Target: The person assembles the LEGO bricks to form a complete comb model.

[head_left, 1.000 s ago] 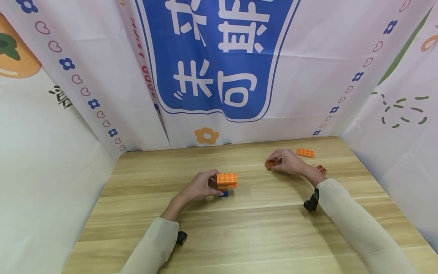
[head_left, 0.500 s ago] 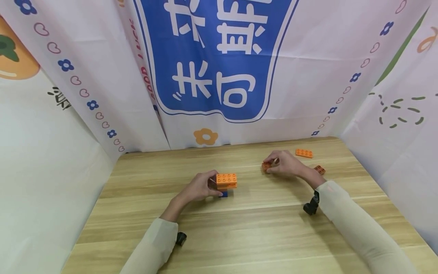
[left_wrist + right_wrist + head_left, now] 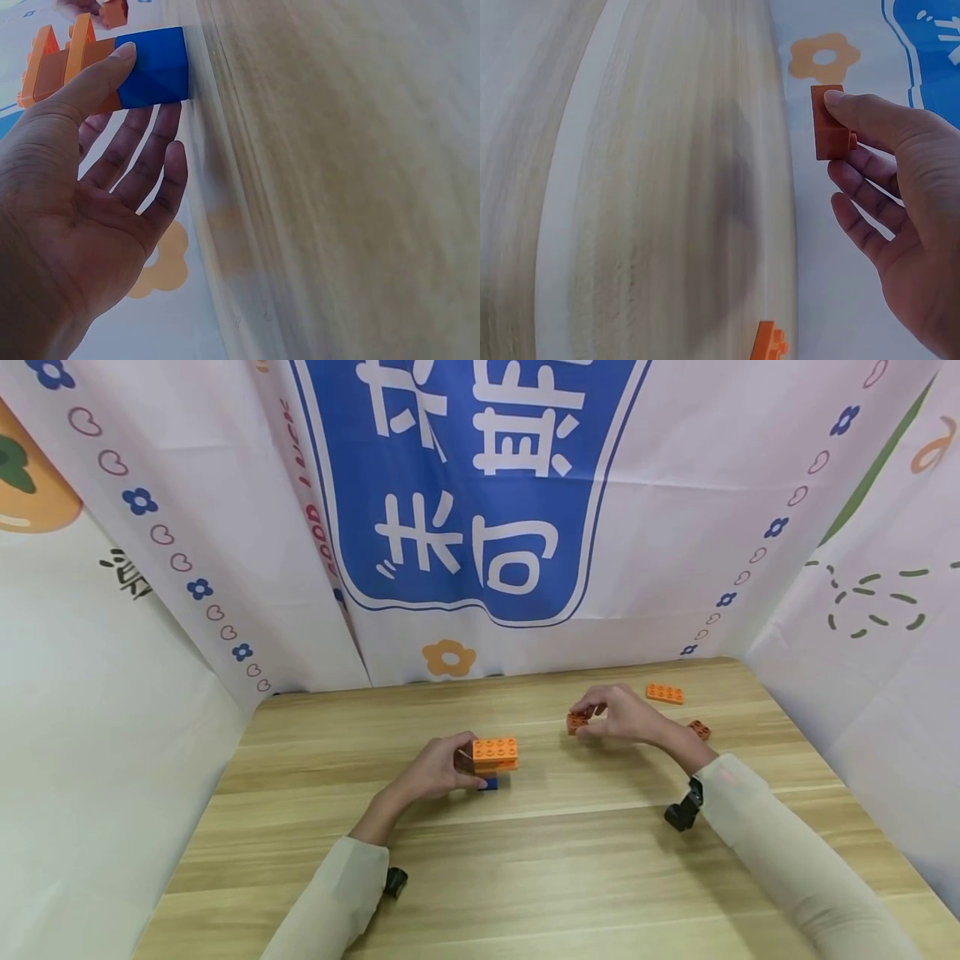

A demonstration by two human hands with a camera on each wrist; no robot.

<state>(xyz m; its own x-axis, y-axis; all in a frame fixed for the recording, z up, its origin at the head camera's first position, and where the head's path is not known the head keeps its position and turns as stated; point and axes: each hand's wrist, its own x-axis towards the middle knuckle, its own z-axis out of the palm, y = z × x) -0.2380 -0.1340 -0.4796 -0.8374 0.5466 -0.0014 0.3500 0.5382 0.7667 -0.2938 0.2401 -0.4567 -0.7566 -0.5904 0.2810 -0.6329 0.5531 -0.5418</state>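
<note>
At mid-table my left hand holds a stack of toy building bricks, thumb on the near side and fingers behind. The stack has a blue brick at its base, with brownish-orange bricks and flat bright orange bricks above, studs up. Further right and back, my right hand pinches a small brownish-orange brick between thumb and fingers, raised over the table in the right wrist view. Its remaining fingers are loosely bent. A gap separates this brick from the stack.
A flat orange eight-stud brick lies at the back right of the wooden table. Another brownish-orange brick sits just beyond my right wrist, partly hidden by it. A printed cloth hangs behind the table.
My right hand has moved a little to the left with the small brick, closer to the stack. The left hand and its stack have stayed nearly still.
</note>
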